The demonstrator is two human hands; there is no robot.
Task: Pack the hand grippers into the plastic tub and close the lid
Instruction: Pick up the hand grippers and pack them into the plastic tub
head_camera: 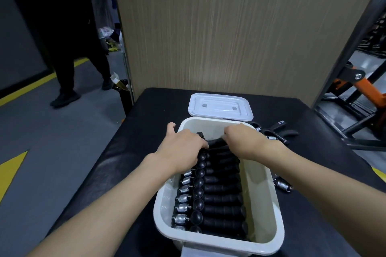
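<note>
Tub (263, 204); far-end hand gripper (216, 142) in left hand (182, 148), right hand (242, 140) grip.

Fingertips of left hand (181, 148) and right hand (244, 142) buried among hand grippers (219, 194). 6 o'clock: tub (259, 194) wall cut off. 10 o'clock: bystander (62, 27) cropped.

Inside the tub (269, 194), hand grippers (217, 194) in a row, lid (219, 106) behind it (loose grippers (281, 126) on the table (146, 131), right)

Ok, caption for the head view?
Left hand and right hand hold a hand gripper in the open tub, lid lying behind.
</note>
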